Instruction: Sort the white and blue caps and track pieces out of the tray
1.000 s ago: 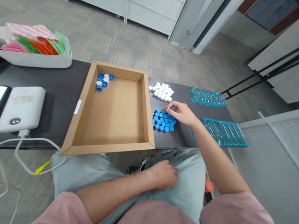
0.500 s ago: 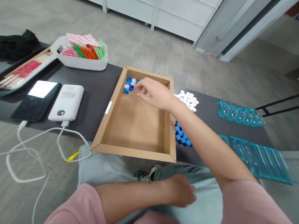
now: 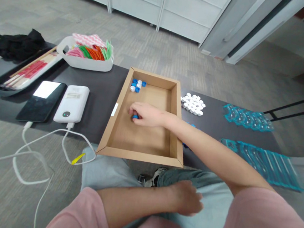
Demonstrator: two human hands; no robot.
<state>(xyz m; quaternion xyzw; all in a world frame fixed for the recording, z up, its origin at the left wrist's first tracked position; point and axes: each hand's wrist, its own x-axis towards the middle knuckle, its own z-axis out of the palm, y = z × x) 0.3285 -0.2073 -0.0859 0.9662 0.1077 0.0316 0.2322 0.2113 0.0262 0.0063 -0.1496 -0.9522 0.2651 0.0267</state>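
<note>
My right hand reaches into the shallow cardboard tray. Its thumb and fingers pinch a small blue hexagonal piece just over the tray floor; whether the piece touches the floor I cannot tell. In the tray's far left corner, several blue and white hexagonal pieces sit grouped together. A heap of white hexagonal pieces lies on the table right of the tray. Blue pieces beside it are mostly hidden under my right forearm. My left hand rests on my lap, fingers curled, with nothing visible in it.
Left of the tray are a white power bank with a cable, a black phone, and a white basket of coloured strips. A dark tray holds sticks. Teal inflated plastic packaging lies to the right.
My right hand has moved from the grouped pieces toward me. A blue piece from that group's near edge is gone from there, and a blue piece now shows in my fingers.
</note>
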